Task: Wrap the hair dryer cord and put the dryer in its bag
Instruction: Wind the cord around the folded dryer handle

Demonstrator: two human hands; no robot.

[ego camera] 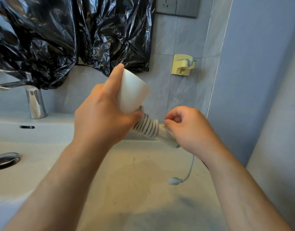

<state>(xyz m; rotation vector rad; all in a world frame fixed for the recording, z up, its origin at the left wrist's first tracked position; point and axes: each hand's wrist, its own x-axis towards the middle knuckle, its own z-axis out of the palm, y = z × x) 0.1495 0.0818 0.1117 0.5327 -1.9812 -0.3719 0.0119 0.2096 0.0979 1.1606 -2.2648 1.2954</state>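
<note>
Left hand [103,117] grips white hair dryer [132,90] body, held above counter [135,180] right of sink [26,139]. Cord [147,126] coiled round handle. Right hand [191,129] pinches cord at handle end; plug [174,180] dangles below.

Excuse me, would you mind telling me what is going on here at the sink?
A person is wrapping a hair dryer's cord above the bathroom counter. The left hand grips the white hair dryer by its head. The right hand pinches the cord, which lies in several tight turns round the handle. A short tail with the plug hangs loose below. The dryer is not yet in a bag.
</note>
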